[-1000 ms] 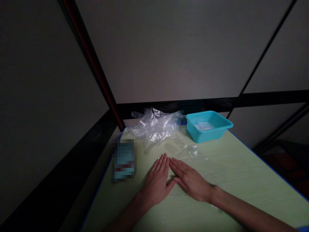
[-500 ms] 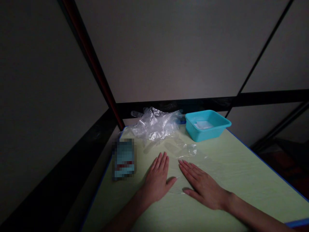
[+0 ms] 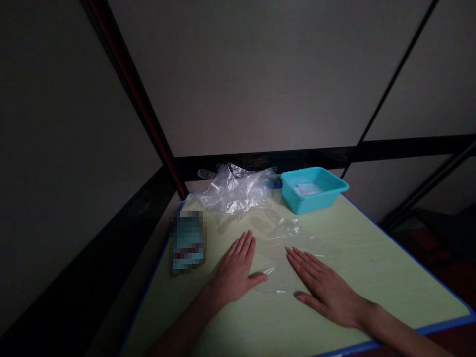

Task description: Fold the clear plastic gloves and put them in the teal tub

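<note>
A clear disposable plastic glove [image 3: 277,255] lies spread on the pale green table, its finger parts pointing away from me. My left hand [image 3: 236,267] rests flat at the glove's left side, fingers stretched and thumb out over the film. On the right side, my right hand [image 3: 323,285] is also flat, its fingertips on or beside the film's edge. Neither hand grips anything. Behind the glove sits a crumpled heap of clear plastic gloves [image 3: 238,191].
At the back right stands a turquoise plastic basin [image 3: 310,203] with white paper-like pieces [image 3: 308,189] inside. A pixelated bluish package [image 3: 188,243] lies near the left edge of the table [image 3: 401,292]. Wall panels [image 3: 260,79] rise right behind the table.
My right hand has slid to the right, away from my left hand, widening the gap between them. My left hand stays flat in nearly the same place. The view has shifted slightly.
</note>
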Tool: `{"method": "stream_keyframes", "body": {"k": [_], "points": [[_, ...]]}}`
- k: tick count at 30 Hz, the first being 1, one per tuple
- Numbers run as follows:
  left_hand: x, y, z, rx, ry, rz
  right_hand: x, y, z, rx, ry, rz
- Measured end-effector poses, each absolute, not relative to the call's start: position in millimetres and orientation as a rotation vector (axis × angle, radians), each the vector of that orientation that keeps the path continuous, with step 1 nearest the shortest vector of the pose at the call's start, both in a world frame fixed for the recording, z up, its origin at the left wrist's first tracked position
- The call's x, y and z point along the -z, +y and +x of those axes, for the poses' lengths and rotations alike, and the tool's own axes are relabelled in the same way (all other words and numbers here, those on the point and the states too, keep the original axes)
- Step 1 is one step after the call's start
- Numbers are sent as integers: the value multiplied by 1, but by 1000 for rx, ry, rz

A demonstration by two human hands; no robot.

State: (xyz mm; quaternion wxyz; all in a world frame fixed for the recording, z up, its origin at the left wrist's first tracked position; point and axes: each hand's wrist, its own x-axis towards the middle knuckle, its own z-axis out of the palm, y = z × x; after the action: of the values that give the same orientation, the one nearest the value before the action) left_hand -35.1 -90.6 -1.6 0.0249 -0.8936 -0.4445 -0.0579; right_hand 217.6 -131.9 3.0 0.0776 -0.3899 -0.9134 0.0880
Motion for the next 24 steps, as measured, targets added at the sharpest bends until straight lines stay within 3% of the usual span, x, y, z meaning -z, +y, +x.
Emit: {"method": "stream_keyframes", "body": {"k": [11,24], "points": [[-4,-97,-37,305,-1444,-2786,-25,-126,218,-493,-2671,-1217],[-5,-103,-31,211,-1416,-2809,-15,-92,148,-324,-2672,-1061]]}}
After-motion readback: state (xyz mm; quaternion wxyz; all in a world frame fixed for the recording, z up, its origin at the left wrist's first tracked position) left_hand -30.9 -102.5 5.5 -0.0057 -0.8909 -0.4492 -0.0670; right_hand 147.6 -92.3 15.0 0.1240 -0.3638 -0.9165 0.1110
